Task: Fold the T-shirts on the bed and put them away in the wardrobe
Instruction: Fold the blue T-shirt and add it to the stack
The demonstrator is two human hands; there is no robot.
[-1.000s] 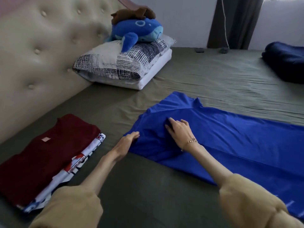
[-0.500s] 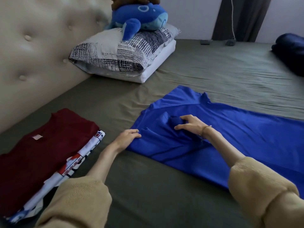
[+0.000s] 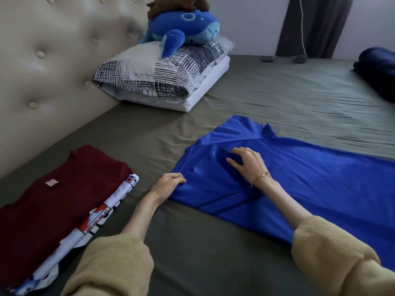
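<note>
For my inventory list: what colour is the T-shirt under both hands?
Bright royal blue T-shirt, plain with no print visible; the head view shows it.

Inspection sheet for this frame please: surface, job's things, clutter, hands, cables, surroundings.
Surface: olive bed sheet, wrinkled.
Job's things: blue T-shirt spread flat, near sleeve being folded in; maroon T-shirt folded, lying on a folded printed white T-shirt.
Clutter: two stacked pillows with a blue whale plush and a brown plush on top; dark blue bundle; two small dark items at the far edge.
Hands: left hand pinches the shirt's edge; right hand grips the sleeve fabric.
Cables: white cord hanging by the curtain.
Surroundings: tufted headboard, dark curtain; wardrobe not in view.
</note>
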